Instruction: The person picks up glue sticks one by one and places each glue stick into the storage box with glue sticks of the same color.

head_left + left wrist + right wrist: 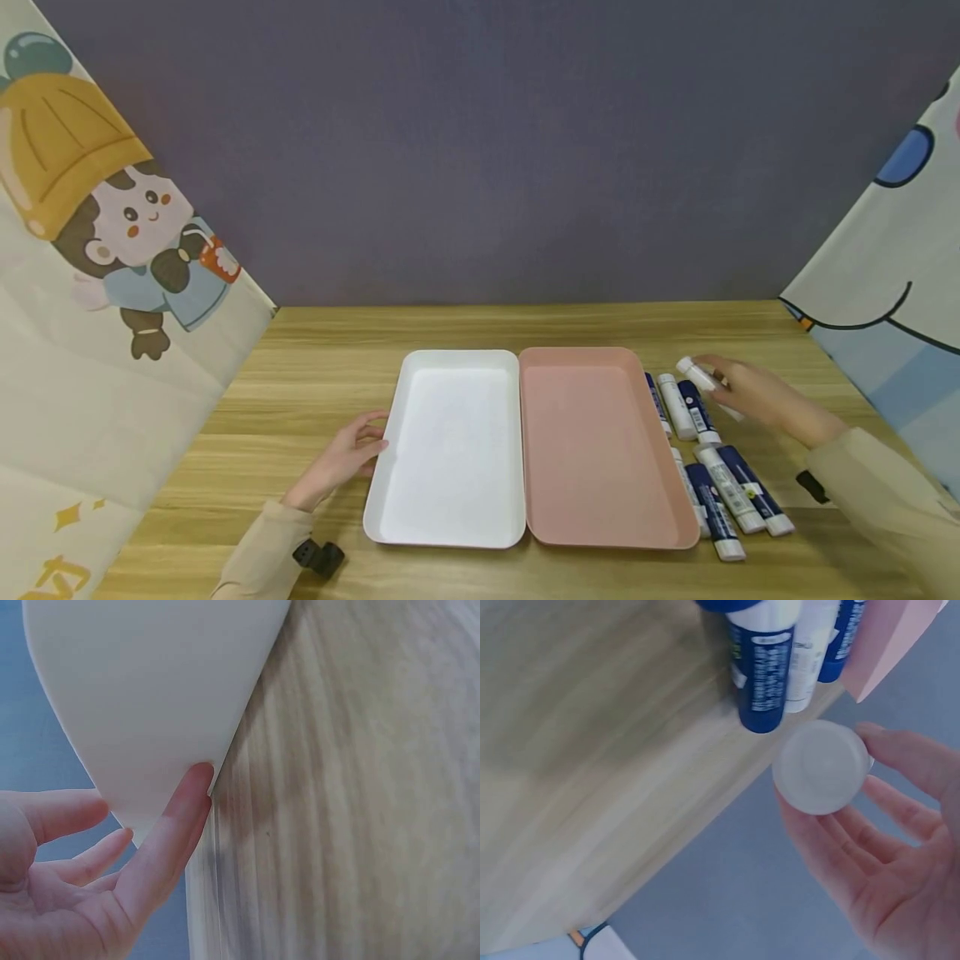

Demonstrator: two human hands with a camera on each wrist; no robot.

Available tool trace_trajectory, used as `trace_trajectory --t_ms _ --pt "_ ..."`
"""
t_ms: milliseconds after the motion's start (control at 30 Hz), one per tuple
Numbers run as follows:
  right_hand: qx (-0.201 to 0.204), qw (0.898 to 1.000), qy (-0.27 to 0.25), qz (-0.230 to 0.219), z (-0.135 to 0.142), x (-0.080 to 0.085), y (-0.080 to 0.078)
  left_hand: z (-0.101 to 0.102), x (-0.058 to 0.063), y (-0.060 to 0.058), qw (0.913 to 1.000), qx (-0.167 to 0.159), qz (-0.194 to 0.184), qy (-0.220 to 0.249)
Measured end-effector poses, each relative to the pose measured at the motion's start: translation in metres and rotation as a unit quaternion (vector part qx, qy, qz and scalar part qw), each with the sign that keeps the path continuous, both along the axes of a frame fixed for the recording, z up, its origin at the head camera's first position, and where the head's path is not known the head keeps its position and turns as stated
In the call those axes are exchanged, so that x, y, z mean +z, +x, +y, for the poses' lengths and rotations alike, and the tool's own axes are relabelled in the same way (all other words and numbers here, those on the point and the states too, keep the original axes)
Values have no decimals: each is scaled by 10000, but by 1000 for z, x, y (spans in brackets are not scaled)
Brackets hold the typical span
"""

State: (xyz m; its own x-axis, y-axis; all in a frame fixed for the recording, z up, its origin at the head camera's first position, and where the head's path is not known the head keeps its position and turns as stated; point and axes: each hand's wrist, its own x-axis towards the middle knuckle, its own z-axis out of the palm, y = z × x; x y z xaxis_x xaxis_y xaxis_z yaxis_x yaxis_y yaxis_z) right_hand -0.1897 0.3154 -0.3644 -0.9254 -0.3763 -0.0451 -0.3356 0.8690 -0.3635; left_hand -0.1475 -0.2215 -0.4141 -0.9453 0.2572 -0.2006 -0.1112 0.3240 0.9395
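Note:
On the left, a white tray stands beside a pink tray. My left hand touches the white tray's left side; in the left wrist view its loosely straight fingers rest against the outer wall. To the right of the pink tray, my right hand holds a white glue stick above the table. The right wrist view shows the round end of that glue stick between thumb and fingers.
Several blue and white glue sticks lie along the pink tray's right side, among them a blue one, a white one and another blue one. A grey panel stands behind the wooden table.

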Motion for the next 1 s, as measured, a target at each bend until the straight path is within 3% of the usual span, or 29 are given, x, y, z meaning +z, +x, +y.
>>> trace_trajectory --t_ms 467,1000 --pt "402 9984 91 383 -42 12 -2 -7 1 5 9999 -72 66 -86" --pt "460 9988 30 162 -85 15 -2 -14 1 10 9999 -154 48 -59"
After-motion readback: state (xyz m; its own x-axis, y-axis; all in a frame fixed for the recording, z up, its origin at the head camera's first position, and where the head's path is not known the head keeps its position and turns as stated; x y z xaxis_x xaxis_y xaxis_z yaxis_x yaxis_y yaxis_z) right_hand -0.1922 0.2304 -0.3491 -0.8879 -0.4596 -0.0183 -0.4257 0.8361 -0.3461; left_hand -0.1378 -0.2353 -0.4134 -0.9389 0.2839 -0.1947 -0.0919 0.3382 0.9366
